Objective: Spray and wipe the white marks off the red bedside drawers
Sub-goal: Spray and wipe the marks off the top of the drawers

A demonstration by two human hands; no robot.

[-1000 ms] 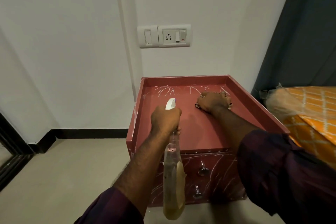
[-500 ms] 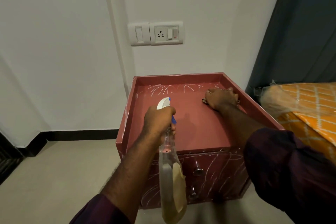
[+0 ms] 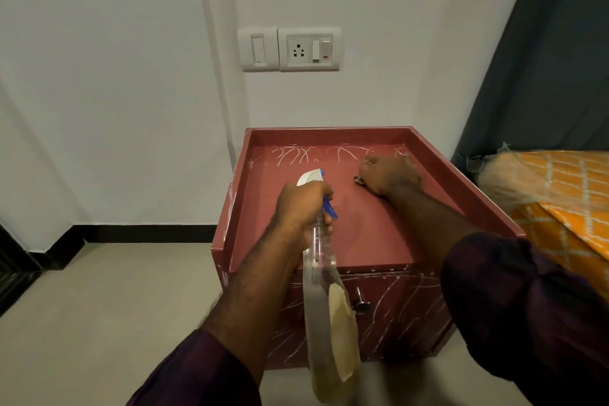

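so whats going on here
A person is cleaning the red drawers. The left hand grips a spray bottle, nozzle toward the top. The right hand rests knuckles-up on the top near the back; whatever is under it is mostly hidden. There are white marks along the top's back edge and across the front; the middle looks clean.

right hand (image 3: 389, 175): what it presses hidden | spray bottle (image 3: 321, 290): base blurred

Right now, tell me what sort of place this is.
Most likely a bedroom. Red drawers stand against the wall beside what looks like a bed with an orange patterned cover. A dark curtain hangs behind the bed, and a socket sits above the drawers.
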